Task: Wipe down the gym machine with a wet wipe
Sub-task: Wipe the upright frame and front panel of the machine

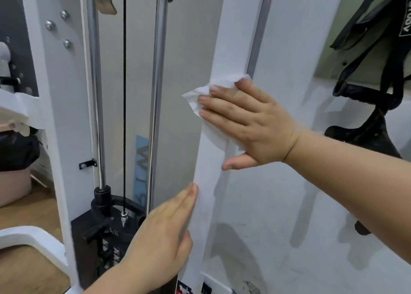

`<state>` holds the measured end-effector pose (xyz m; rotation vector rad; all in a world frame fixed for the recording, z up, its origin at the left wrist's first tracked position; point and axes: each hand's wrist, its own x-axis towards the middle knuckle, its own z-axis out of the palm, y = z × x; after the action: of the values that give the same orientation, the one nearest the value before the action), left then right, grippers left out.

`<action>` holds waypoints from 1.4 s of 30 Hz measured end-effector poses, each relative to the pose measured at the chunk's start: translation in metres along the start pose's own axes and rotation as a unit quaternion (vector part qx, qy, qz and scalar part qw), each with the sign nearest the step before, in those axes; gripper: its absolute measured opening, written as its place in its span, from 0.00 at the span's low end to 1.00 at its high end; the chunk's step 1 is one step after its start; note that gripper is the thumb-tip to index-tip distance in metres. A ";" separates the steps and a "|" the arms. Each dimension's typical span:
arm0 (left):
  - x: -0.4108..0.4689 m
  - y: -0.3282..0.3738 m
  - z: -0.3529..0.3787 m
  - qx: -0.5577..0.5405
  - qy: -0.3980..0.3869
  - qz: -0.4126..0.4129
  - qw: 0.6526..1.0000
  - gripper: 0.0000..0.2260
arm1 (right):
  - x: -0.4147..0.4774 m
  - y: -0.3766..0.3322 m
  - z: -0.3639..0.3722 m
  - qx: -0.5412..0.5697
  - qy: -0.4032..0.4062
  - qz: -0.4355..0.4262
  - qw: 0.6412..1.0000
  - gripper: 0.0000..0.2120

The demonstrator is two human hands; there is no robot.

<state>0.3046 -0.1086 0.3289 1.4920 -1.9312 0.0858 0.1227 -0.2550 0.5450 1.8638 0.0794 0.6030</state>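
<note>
Step in hand: wiping the frame of the gym machine, mid-stroke on its white upright post.

Wet wipe: spread flat on the front face of the post at about mid-height in view. Its crumpled edge hangs off the post's left side, and part of it is hidden under the palm.

Right hand: laid flat over the wipe with fingers straight and close together, pointing left across the post. The thumb is splayed downward and touches the post below the wipe. This is a flat press, not a clench or a pinch. The forearm comes in from the right of the post, roughly level.

Left hand: lower on the post, palm flat against its left edge, fingers straight and pointing up. It holds nothing. Judged to be bracing.

Left of the post: two chrome guide rods, a black cable and the weight stack, none of them touched. Right of the post: black straps hang against the wall.

Judgement: the task is partway at most, since one post face is under the wipe and the rods and the rest of the frame show no contact.

Next move calls for sliding the flat hand along the post with even pressure, so the wipe stays trapped under the palm. The loose left edge needs watching, as it could fold or slip off. The left hand lies in the downward path and would have to shift for a downward stroke.
</note>
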 end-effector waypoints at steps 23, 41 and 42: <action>-0.090 -0.076 0.125 0.071 -0.125 -0.054 0.988 0.29 | -0.065 -0.192 0.028 0.024 -0.111 0.090 0.989 0.45; -0.174 -0.103 0.232 0.122 -0.032 0.013 0.992 0.39 | -0.118 -0.340 0.031 0.051 -0.333 -0.050 0.940 0.43; -0.175 -0.107 0.231 0.141 -0.041 0.019 0.989 0.39 | -0.114 -0.331 0.030 0.048 -0.332 -0.067 0.940 0.42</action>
<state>0.3079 -0.1015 0.0195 1.6621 -2.0806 0.3323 0.1134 -0.1940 0.1991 2.0471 -0.2113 -0.1455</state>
